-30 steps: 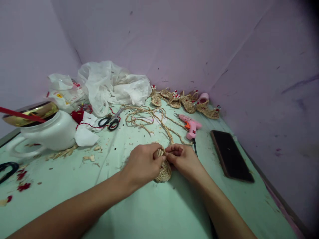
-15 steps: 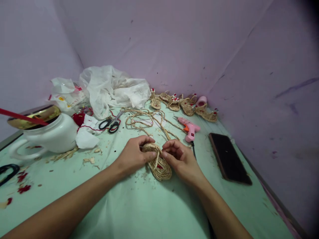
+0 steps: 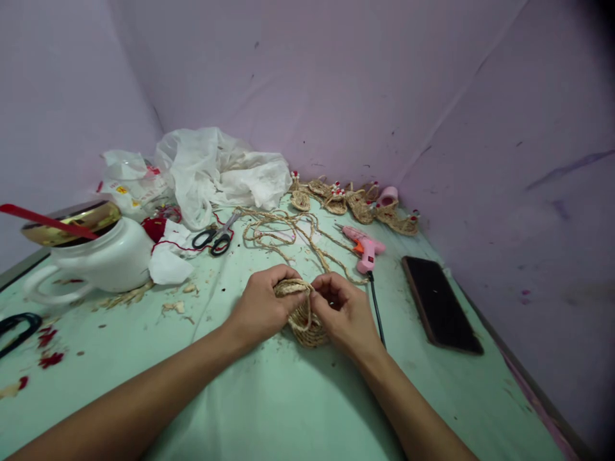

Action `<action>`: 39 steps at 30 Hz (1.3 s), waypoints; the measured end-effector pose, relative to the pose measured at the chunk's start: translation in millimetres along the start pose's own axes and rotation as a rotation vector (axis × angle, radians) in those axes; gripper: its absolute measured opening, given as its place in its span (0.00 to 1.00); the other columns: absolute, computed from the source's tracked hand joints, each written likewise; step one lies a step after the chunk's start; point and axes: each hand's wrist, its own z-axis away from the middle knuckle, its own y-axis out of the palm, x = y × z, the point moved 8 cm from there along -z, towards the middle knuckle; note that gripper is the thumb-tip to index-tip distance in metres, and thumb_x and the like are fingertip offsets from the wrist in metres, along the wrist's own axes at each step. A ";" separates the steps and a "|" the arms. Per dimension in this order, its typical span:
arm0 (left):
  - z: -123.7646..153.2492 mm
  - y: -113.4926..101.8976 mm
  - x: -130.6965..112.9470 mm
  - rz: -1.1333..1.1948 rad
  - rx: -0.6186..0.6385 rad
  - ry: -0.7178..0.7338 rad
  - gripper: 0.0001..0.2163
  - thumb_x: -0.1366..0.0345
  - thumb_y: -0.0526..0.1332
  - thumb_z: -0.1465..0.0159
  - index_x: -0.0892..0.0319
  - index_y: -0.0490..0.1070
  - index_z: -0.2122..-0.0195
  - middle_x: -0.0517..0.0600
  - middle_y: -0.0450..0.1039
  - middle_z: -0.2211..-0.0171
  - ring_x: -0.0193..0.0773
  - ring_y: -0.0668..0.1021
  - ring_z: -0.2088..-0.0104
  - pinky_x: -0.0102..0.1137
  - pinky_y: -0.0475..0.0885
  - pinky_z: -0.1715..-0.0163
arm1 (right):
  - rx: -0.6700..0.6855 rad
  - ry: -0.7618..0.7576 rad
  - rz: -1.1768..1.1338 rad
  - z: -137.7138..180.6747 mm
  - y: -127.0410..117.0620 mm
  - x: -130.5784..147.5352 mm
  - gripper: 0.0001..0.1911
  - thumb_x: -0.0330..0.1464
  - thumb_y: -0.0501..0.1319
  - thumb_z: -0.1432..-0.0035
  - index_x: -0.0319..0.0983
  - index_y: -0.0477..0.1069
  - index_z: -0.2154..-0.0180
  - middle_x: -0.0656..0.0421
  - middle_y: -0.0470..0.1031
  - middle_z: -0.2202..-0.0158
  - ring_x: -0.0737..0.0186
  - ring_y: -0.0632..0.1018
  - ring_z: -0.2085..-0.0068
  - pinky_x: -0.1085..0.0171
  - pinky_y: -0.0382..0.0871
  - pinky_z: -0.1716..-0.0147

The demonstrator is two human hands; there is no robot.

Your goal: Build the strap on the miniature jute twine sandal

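A small woven straw slipper [image 3: 307, 331] stands over the green-covered table, its sole coiled from braided cord with a bit of red inside. My left hand [image 3: 266, 301] grips the slipper's far left edge, thumb on top. With thumb and fingertips pinched, my right hand [image 3: 343, 314] holds the slipper's cord strap at the far end, close to my left thumb. The right hand covers part of the slipper's right side. Beyond the hands, loose braided straw cord [image 3: 288, 224] lies in loops.
A pink glue gun [image 3: 366, 248] and a phone [image 3: 442, 304] lie to the right. Scissors [image 3: 216, 238], a white pot [image 3: 103, 256] and a white plastic bag [image 3: 225, 166] are on the left. Finished-looking straw slippers [image 3: 355, 203] line the wall.
My right hand has moved in slightly to the left, against the slipper and its strap. The slipper's far end is tilted up more, and the hands cover more of it.
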 end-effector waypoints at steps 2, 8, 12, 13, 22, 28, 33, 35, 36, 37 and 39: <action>0.5 2.0 0.0 0.006 0.010 0.009 0.03 0.68 0.59 0.49 0.60 0.67 0.73 0.43 0.66 0.78 0.30 0.68 0.75 0.23 0.63 0.75 | -0.004 0.018 0.071 0.7 1.4 -3.2 0.02 0.28 0.55 0.55 0.40 0.62 0.76 0.66 0.64 0.82 0.69 0.65 0.80 0.70 0.58 0.81; -0.6 6.8 3.5 0.044 0.048 -0.037 0.03 0.69 0.59 0.50 0.61 0.67 0.73 0.43 0.66 0.78 0.30 0.68 0.75 0.23 0.63 0.75 | 0.042 0.047 0.032 -0.1 3.8 -6.9 0.03 0.27 0.54 0.55 0.40 0.63 0.74 0.66 0.64 0.81 0.69 0.66 0.79 0.71 0.58 0.80; -3.2 5.9 6.7 0.099 0.057 -0.079 0.04 0.70 0.60 0.51 0.63 0.67 0.73 0.44 0.66 0.78 0.30 0.68 0.76 0.23 0.64 0.75 | 0.182 0.074 -0.130 -2.5 6.1 -5.9 0.06 0.27 0.55 0.56 0.38 0.68 0.71 0.63 0.68 0.77 0.69 0.69 0.76 0.70 0.62 0.76; -3.5 5.8 7.8 0.116 0.061 -0.085 0.04 0.70 0.60 0.51 0.63 0.67 0.73 0.44 0.66 0.78 0.30 0.68 0.76 0.24 0.64 0.75 | 0.223 0.075 -0.157 -2.8 6.5 -5.2 0.05 0.27 0.56 0.55 0.37 0.68 0.71 0.63 0.68 0.77 0.69 0.69 0.75 0.70 0.62 0.76; -1.3 6.9 12.8 0.170 0.065 -0.108 0.05 0.70 0.61 0.51 0.64 0.67 0.73 0.44 0.67 0.79 0.29 0.68 0.77 0.24 0.64 0.77 | 0.255 0.139 -0.125 -3.9 2.7 -10.1 0.05 0.32 0.60 0.58 0.36 0.68 0.77 0.63 0.67 0.81 0.70 0.65 0.79 0.69 0.58 0.80; -0.6 6.5 8.0 0.138 0.052 -0.080 0.04 0.71 0.61 0.51 0.63 0.66 0.73 0.42 0.65 0.80 0.28 0.67 0.77 0.23 0.63 0.77 | 0.111 0.117 -0.021 -3.4 3.1 -9.9 0.04 0.29 0.55 0.60 0.38 0.63 0.83 0.65 0.62 0.84 0.70 0.63 0.80 0.70 0.55 0.81; 1.7 9.7 7.6 0.120 0.055 -0.053 0.03 0.72 0.60 0.50 0.62 0.67 0.73 0.42 0.65 0.79 0.28 0.67 0.76 0.22 0.63 0.76 | 0.052 0.179 0.006 0.5 6.1 -15.6 0.05 0.26 0.54 0.61 0.39 0.64 0.77 0.67 0.62 0.84 0.70 0.63 0.81 0.71 0.54 0.83; 1.2 10.7 8.6 0.140 0.068 -0.054 0.03 0.72 0.60 0.50 0.62 0.67 0.73 0.42 0.65 0.79 0.28 0.67 0.76 0.23 0.63 0.76 | 0.076 0.138 -0.009 0.1 6.1 -12.3 0.06 0.26 0.54 0.60 0.39 0.65 0.75 0.67 0.63 0.83 0.70 0.63 0.81 0.71 0.55 0.82; 0.6 10.3 9.2 0.152 0.068 -0.057 0.03 0.72 0.60 0.50 0.62 0.67 0.74 0.42 0.65 0.79 0.28 0.67 0.77 0.23 0.62 0.76 | 0.101 0.118 -0.025 -0.3 5.8 -10.4 0.05 0.26 0.54 0.60 0.39 0.65 0.75 0.67 0.63 0.83 0.70 0.64 0.80 0.71 0.55 0.81; 0.0 9.4 10.0 0.166 0.067 -0.064 0.04 0.72 0.61 0.51 0.62 0.66 0.74 0.42 0.65 0.79 0.28 0.67 0.77 0.23 0.62 0.77 | 0.134 0.108 -0.051 -0.8 5.7 -9.1 0.04 0.27 0.54 0.58 0.39 0.65 0.75 0.66 0.64 0.82 0.70 0.64 0.79 0.70 0.56 0.81; -1.4 7.3 12.0 0.203 0.061 -0.086 0.04 0.71 0.61 0.51 0.63 0.66 0.74 0.42 0.65 0.80 0.28 0.66 0.77 0.23 0.62 0.77 | 0.216 0.127 -0.114 -1.1 5.9 -8.7 0.03 0.31 0.56 0.56 0.38 0.67 0.76 0.64 0.65 0.81 0.69 0.65 0.78 0.70 0.58 0.80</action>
